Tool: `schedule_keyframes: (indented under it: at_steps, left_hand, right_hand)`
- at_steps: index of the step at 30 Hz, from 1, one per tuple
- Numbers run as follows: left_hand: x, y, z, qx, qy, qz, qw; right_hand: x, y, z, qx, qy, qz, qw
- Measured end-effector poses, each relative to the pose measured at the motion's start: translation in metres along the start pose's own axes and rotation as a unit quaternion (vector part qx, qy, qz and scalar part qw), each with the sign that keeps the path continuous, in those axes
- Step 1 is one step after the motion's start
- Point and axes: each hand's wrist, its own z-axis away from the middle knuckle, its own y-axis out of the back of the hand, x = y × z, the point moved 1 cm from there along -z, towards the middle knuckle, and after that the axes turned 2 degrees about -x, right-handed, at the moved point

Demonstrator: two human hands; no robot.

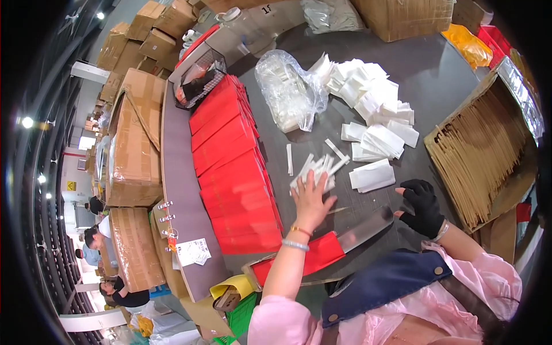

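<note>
Pile of small, narrow white strips [323, 165] sits mid-surface [414, 63], a bit twd the near edge. The person's bare L hand [312, 204] is right on it, fingers spread wide; can't tell from here if a strip's pinched. One strip lies apart, just L of the pile.

R hand [421, 210], in a black fingerless glove, is over the near-R part, thumb & finger apart w/ a gap btwn, right by the end of a clear, flat plastic sleeve [365, 229]; can't tell if it's touching. Sleeve's other end meets a long, flat red packet [313, 257] lying along the near edge, under the L forearm.

Further out: small stack of folded white paper pcs [374, 175] btwn the hands, a bit farther in, w/ a big loose heap of white folded slips [382, 141] beyond, twd the far edge. L of the heap, a crinkled clear plastic bag [284, 89] w/ white pcs inside.

Overlapping flat red packets [230, 178] run down the L side, black wire basket [201, 77] nr the far-L corner. R edge: open brown cardboard box [483, 155] tightly packed w/ thin brown sheets. Far edge: big closed brown carton [402, 20].
</note>
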Motion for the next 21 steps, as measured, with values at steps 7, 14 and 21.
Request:
schedule_keyframes:
  at_steps: [7, 14, 21]
  left_hand:
    - [0.027, 0.01, -0.014, 0.158, -0.018, -0.002, 0.987]
    - [0.031, 0.007, -0.019, 0.185, 0.018, -0.038, 0.982]
    - [0.077, -0.002, -0.027, 0.161, -0.127, 0.162, 0.965]
  right_hand:
    - [-0.005, 0.019, -0.007, 0.035, 0.017, 0.01, 0.999]
    - [0.073, 0.07, 0.037, 0.22, -0.104, 0.081, 0.967]
    - [0.219, 0.105, 0.122, 0.149, -0.277, 0.25, 0.916]
